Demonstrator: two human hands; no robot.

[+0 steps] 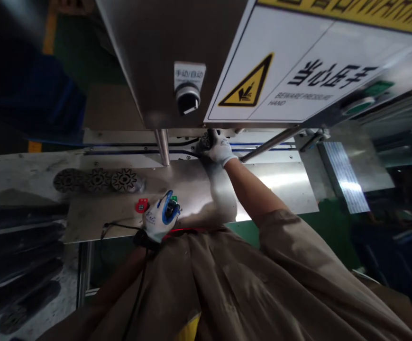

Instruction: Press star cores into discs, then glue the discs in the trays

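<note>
My right hand (221,148), in a white glove, reaches under the machine head and grips a dark round slotted metal core (205,141). The core's lower part and some of my fingers are in shadow. My left hand (159,219), gloved in white with blue fingertips, rests low over the steel bench plate (191,182). Its fingers curl around something dark that I cannot make out, right beside a green label (174,199). Just left of that hand is a red button (141,205). Three more slotted cores (123,180) stand in a row on the plate's left.
The machine housing (141,57) hangs over the bench, with a selector knob (187,98) and a hand-crush warning sign (248,85). Metal posts (162,148) support it. Long dark cylinders (21,258) lie at the left. A cable (122,226) runs by my left wrist.
</note>
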